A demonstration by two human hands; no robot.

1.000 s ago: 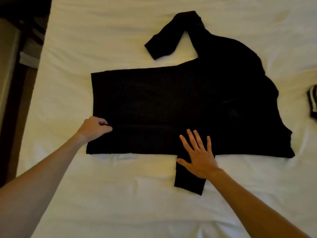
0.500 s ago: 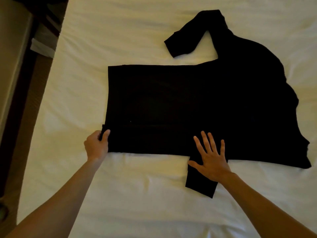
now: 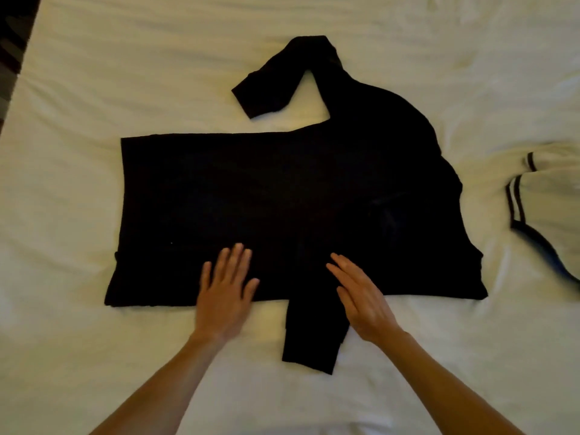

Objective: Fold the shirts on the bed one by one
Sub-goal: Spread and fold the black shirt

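A black shirt (image 3: 282,196) lies spread on the white bed (image 3: 125,73), its hem to the left and its collar end to the right. One sleeve curls back at the top; the other sleeve sticks out over the near edge. My left hand (image 3: 224,293) lies flat with straight fingers on the shirt's near edge. My right hand (image 3: 361,296) rests flat, fingers together, on the near sleeve where it meets the body. Neither hand grips any fabric.
A white shirt with dark striped trim (image 3: 546,208) lies at the right edge of the bed. Dark floor (image 3: 12,42) shows past the bed's left edge at the top left. White sheet surrounds the black shirt on all sides.
My left hand let go of the shirt's lower left corner and moved right, now lying flat on the near edge. My right hand stays on the near sleeve, fingers now closed together.
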